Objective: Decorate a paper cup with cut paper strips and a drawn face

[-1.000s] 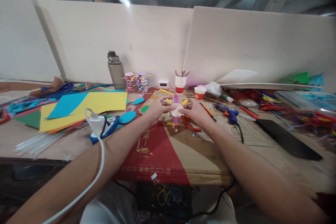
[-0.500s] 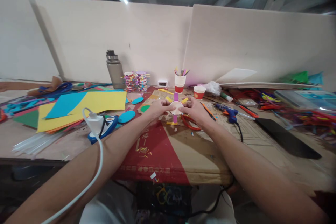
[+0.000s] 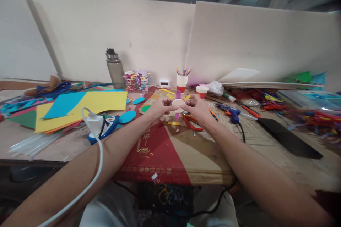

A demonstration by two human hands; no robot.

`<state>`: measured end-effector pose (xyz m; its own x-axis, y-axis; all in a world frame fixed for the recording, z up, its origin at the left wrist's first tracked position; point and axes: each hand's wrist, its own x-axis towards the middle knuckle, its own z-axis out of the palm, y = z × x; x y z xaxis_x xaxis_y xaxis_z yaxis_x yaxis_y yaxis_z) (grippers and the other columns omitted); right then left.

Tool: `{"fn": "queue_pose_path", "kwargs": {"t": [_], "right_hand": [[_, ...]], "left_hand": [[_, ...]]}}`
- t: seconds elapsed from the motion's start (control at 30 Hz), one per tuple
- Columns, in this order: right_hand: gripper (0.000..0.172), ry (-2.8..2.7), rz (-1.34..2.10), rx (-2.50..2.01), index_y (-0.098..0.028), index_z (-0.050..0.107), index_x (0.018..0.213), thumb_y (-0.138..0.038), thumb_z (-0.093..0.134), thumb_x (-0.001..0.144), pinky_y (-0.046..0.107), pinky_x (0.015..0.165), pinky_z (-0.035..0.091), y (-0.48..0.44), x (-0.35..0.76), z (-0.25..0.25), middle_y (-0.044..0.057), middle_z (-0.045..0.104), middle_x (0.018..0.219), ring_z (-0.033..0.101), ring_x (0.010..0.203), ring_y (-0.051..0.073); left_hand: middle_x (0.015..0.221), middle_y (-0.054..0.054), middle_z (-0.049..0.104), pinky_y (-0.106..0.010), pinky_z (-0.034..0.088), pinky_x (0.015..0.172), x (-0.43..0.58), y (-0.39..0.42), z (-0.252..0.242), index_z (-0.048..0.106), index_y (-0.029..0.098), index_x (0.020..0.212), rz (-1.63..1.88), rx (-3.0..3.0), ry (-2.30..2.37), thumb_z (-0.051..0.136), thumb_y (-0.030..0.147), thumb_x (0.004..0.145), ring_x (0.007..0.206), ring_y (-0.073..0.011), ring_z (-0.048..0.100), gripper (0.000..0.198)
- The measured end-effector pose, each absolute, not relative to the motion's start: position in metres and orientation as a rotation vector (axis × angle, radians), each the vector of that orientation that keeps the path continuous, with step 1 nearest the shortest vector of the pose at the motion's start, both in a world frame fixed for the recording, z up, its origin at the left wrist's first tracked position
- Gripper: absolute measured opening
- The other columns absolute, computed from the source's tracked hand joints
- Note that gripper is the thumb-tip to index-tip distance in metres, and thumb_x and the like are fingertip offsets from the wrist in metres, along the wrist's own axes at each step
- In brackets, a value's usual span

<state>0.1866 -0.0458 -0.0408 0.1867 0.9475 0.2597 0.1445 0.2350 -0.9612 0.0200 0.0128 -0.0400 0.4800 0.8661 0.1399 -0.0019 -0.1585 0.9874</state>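
“Dead centre of the head view, what have we got?”

“We have a cream disc (image 3: 178, 104) in front of the cardboard (image 3: 210, 159); whether it rests there or is lifted, we cannot tell.”

“Which side of us is nearer to it?”

“Neither. Our left hand (image 3: 161, 108) touches its edge at 9 o'clock and our right hand (image 3: 197, 109) at 3 o'clock, so it lies directly between them.”

“And our fingers?”

“Clamped on it from both sides. Our thumbs point inward at each other along its near edge; most of the other fingertips are hidden from us.”

“Does it have a long axis?”

“It is round, so we judge by its tabs. An upper purple tab (image 3: 178, 94) points to 12 and a lower purple tab (image 3: 177, 116) to 6, a line straight across our grip. One yellow tab (image 3: 170, 96) stands around 11, another yellow tab (image 3: 187, 97) around 1, each near our fingers.”

“What lies closest below?”

“We see a yellow strip (image 3: 173, 123) near 6 o'clock and a red loop handle (image 3: 192, 123) towards 5.”
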Motion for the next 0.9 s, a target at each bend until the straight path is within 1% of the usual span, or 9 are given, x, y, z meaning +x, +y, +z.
{"fn": "queue_pose_path", "kwargs": {"t": [0.1,0.23,0.37,0.43,0.53,0.6,0.7,0.77,0.9], "right_hand": [[0.05,-1.306,0.743,-1.187,-0.02,0.049,0.106,-0.032,0.073,0.064,0.028,0.068,0.044,-0.0452,0.1878,-0.0418,-0.004,0.06,0.08,0.056,0.072,0.013],[0.052,-1.363,0.628,-1.221,-0.02,0.053,0.111,-0.031,0.072,0.064,0.027,0.068,0.043,-0.0464,0.1891,-0.0411,-0.004,0.056,0.081,0.052,0.07,0.012],[0.051,-1.39,0.59,-1.22,-0.021,0.054,0.112,-0.031,0.073,0.066,0.027,0.068,0.042,-0.048,0.1892,-0.0394,-0.004,0.055,0.078,0.05,0.07,0.013],[0.051,-1.384,0.588,-1.189,-0.021,0.054,0.112,-0.03,0.073,0.066,0.027,0.068,0.042,-0.0482,0.1888,-0.039,-0.002,0.057,0.082,0.05,0.071,0.013],[0.05,-1.381,0.582,-1.169,-0.022,0.054,0.111,-0.029,0.074,0.066,0.027,0.07,0.043,-0.0483,0.1881,-0.0387,0.0,0.059,0.089,0.052,0.075,0.014],[0.049,-1.379,0.577,-1.179,-0.022,0.054,0.111,-0.028,0.074,0.066,0.027,0.07,0.043,-0.0487,0.1877,-0.0383,-0.001,0.059,0.088,0.052,0.075,0.014],[0.049,-1.372,0.569,-1.204,-0.022,0.055,0.111,-0.028,0.074,0.067,0.028,0.069,0.043,-0.0499,0.1873,-0.0375,-0.003,0.057,0.081,0.052,0.072,0.014],[0.05,-1.371,0.575,-1.207,-0.021,0.054,0.112,-0.029,0.075,0.067,0.028,0.068,0.043,-0.0506,0.1871,-0.0371,-0.003,0.056,0.078,0.051,0.07,0.013],[0.051,-1.36,0.638,-1.164,-0.02,0.052,0.112,-0.031,0.074,0.068,0.027,0.064,0.041,-0.0494,0.1866,-0.0386,-0.005,0.055,0.073,0.049,0.067,0.013]], "left_hand": [[0.079,0.0,0.061,-0.026,0.039,0.067,0.0189,0.0145,-0.0391,0.062,0.015,0.08,0.991,1.602,0.732,0.084,0.038,0.057,0.072,-0.0117,0.054,0.04],[0.095,-0.004,0.065,-0.029,0.044,0.077,0.0178,0.016,-0.0374,0.061,0.015,0.094,1.069,1.711,0.654,0.084,0.037,0.06,0.083,-0.0146,0.059,0.046],[0.104,-0.007,0.065,-0.027,0.045,0.073,0.0171,0.0134,-0.0357,0.062,0.017,0.102,1.137,1.876,0.65,0.082,0.043,0.065,0.086,-0.0154,0.059,0.049],[0.108,-0.008,0.064,-0.026,0.044,0.07,0.017,0.0117,-0.0345,0.063,0.018,0.1,1.181,1.945,0.647,0.081,0.046,0.067,0.086,-0.0153,0.058,0.047],[0.111,-0.008,0.062,-0.026,0.045,0.071,0.0167,0.0105,-0.0332,0.063,0.019,0.096,1.259,2.029,0.636,0.079,0.047,0.07,0.088,-0.0153,0.058,0.042],[0.111,-0.008,0.061,-0.026,0.045,0.073,0.0163,0.0109,-0.0333,0.063,0.019,0.093,1.278,2.07,0.628,0.077,0.048,0.072,0.089,-0.0153,0.057,0.039],[0.111,-0.008,0.061,-0.027,0.046,0.075,0.016,0.0123,-0.0351,0.063,0.019,0.093,1.261,2.088,0.629,0.076,0.048,0.073,0.089,-0.0149,0.057,0.037],[0.112,-0.008,0.061,-0.027,0.045,0.075,0.0165,0.0135,-0.0368,0.061,0.02,0.097,1.257,2.057,0.632,0.077,0.047,0.072,0.089,-0.0149,0.058,0.04],[0.112,-0.008,0.06,-0.025,0.045,0.071,0.0179,0.0165,-0.0397,0.054,0.019,0.112,1.319,1.935,0.664,0.082,0.043,0.067,0.088,-0.0145,0.059,0.058]]}}
